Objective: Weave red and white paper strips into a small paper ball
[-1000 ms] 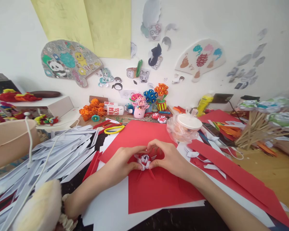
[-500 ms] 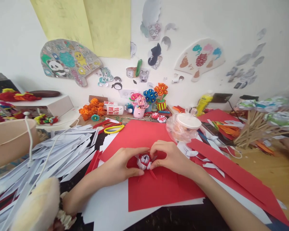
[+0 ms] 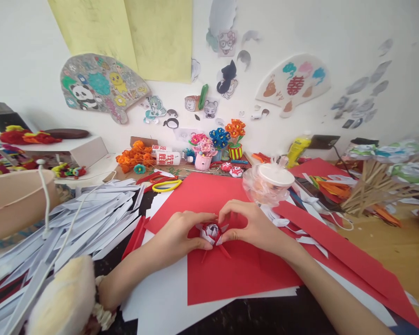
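both hands, left hand [image 3: 176,235] and right hand [image 3: 253,228], pinch the red-and-white folded paper flower [image 3: 211,232] between closed fingers; best keep pressure even, creases tight against the red paper sheet [image 3: 237,274].

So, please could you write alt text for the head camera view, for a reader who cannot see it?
Two hands, left and right, pinch a small red and white paper flower between them over a red sheet on a crowded craft table. White paper strips lie to the left, a lidded plastic tub behind, and paper cut-outs on the wall.
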Demonstrator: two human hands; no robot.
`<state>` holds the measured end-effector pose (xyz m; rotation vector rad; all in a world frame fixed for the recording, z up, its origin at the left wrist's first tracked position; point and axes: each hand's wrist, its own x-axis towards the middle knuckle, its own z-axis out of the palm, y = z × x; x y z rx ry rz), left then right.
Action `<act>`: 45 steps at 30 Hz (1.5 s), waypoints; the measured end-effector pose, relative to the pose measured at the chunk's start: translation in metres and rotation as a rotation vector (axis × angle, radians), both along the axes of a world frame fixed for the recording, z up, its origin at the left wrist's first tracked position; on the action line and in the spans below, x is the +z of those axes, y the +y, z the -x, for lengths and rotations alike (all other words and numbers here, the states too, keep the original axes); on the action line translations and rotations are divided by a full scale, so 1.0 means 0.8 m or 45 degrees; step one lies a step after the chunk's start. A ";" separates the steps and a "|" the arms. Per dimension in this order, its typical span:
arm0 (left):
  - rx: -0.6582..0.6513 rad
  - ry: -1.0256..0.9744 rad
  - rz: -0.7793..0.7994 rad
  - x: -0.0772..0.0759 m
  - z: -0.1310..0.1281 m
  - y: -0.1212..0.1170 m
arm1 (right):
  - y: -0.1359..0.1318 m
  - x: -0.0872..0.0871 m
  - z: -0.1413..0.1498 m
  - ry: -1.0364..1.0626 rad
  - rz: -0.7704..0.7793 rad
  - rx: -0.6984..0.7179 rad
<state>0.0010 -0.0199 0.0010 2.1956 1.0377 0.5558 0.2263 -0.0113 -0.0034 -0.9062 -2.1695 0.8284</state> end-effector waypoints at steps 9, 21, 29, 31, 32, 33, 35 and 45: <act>-0.040 0.007 -0.060 0.004 -0.003 -0.001 | -0.006 -0.004 0.009 0.025 0.144 -0.050; 0.017 0.055 -0.125 -0.002 -0.004 -0.005 | -0.004 0.003 0.000 0.024 0.175 0.002; 0.036 0.026 -0.135 -0.002 -0.005 -0.005 | -0.002 0.003 0.001 -0.100 0.168 -0.018; 0.044 0.011 -0.115 -0.002 -0.006 -0.005 | -0.002 -0.001 0.004 -0.084 0.146 -0.024; 0.047 0.005 -0.105 -0.002 -0.006 -0.005 | -0.001 -0.003 0.005 -0.075 0.136 -0.021; 0.051 0.003 -0.095 -0.002 -0.006 -0.005 | -0.001 -0.004 0.006 -0.072 0.119 -0.021; 0.055 0.006 -0.085 -0.002 -0.006 -0.005 | -0.001 -0.007 0.006 -0.089 0.063 -0.029; 0.066 0.011 -0.063 -0.005 -0.004 -0.001 | -0.001 -0.004 0.000 -0.181 -0.023 0.030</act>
